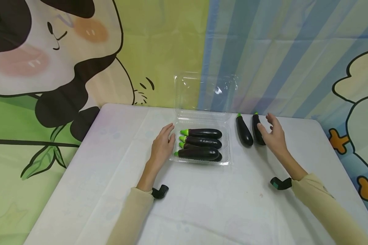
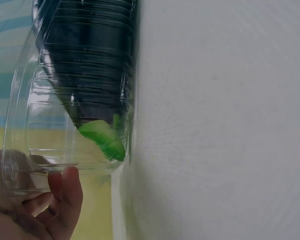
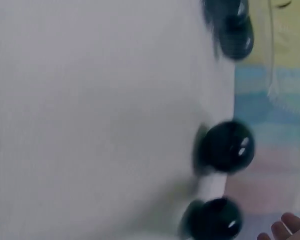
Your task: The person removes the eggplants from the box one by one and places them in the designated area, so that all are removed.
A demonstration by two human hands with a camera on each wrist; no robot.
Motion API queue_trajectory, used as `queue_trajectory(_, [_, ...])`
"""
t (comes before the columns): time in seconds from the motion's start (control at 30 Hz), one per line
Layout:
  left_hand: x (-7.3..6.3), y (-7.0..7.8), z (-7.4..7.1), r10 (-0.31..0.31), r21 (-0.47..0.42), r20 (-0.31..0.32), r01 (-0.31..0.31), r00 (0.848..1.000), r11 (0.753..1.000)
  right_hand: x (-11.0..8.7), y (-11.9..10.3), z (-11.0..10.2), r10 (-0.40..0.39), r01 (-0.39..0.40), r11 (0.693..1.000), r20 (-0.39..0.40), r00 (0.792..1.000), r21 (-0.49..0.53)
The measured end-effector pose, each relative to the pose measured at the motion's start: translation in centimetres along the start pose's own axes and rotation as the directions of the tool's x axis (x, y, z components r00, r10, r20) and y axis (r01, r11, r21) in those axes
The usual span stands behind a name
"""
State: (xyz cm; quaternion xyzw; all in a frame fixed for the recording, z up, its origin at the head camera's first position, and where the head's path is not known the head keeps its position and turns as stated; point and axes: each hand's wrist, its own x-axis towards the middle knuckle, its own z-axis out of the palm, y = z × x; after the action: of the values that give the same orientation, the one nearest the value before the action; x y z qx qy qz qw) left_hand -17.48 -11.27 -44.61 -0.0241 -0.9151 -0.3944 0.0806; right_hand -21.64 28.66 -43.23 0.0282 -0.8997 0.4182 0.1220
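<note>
Beside the right hand (image 1: pixel 275 136), thumb side, one dark eggplant (image 1: pixel 257 132)

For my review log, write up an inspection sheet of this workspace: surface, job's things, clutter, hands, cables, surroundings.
Surface: white-covered table, faint creases.
Job's things: clear plastic tray, lid raised at the back; several eggplants inside, some overlapping; two loose eggplants right of it.
Clutter: small tan fleck near the right wrist.
Hands: left hand at the tray's left edge; right hand beside the rightmost eggplant, contact unclear; black devices on both wrists.
Cables: nothing seen.
Surroundings: cartoon-printed backdrop behind.
</note>
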Motion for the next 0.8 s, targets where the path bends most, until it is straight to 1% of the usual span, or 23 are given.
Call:
queue_trajectory(0.07, [0.0, 0.0, 0.0, 0.0, 0.002, -0.004, 0.0, 1.0, 1.0, -0.5, -1.5, 0.3, -0.061, 0.06, 0.998, 0.019, 0.998, 0.028])
queue_trajectory(0.17, [0.0, -0.1, -0.1, 0.007, 0.004, -0.011, -0.007, 1.0, 1.0, -1.3, -3.5, 0.9, -0.133, 0.129, 0.99, 0.086, 0.987, 0.058])
queue_trajectory(0.23, [0.0, -0.1, 0.0, 0.006, 0.005, -0.008, -0.006, 1.0, 1.0, -1.9, -4.7, 1.3, -0.168, 0.159, 0.984, 0.143, 0.975, 0.075])
queue_trajectory(0.33, [0.0, -0.2, 0.1, 0.002, 0.006, 0.002, -0.003, 1.0, 1.0, -2.6, -6.2, 2.1, -0.224, 0.211, 0.974, 0.232, 0.947, 0.078])
queue_trajectory(0.37, [0.0, -0.2, 0.1, 0.001, 0.007, 0.004, -0.001, 1.0, 1.0, -2.7, -6.7, 2.3, -0.243, 0.23, 0.97, 0.263, 0.934, 0.081])
queue_trajectory(0.43, [0.0, -0.2, 0.2, 0.003, 0.008, 0.004, -0.003, 1.0, 1.0, -3.0, -7.5, 2.8, -0.29, 0.274, 0.957, 0.328, 0.899, 0.095])
queue_trajectory(0.6, [0.0, -0.1, 0.1, 0.013, 0.006, -0.002, -0.013, 1.0, 1.0, -3.7, -9.0, 4.0, -0.399, 0.393, 0.913, 0.457, 0.795, 0.112])
queue_trajectory(0.63, [0.0, -0.1, 0.1, 0.016, 0.006, -0.003, -0.016, 1.0, 1.0, -3.8, -9.2, 4.3, -0.413, 0.413, 0.904, 0.473, 0.778, 0.11])
queue_trajectory(0.7, [0.0, -0.1, 0.1, 0.016, 0.005, -0.006, -0.016, 1.0, 1.0, -4.0, -9.6, 4.9, -0.431, 0.441, 0.891, 0.497, 0.753, 0.106])
queue_trajectory(0.8, [0.1, -0.1, 0.1, 0.016, 0.001, -0.01, -0.016, 1.0, 1.0, -4.0, -10.2, 5.7, -0.439, 0.448, 0.886, 0.522, 0.731, 0.117])
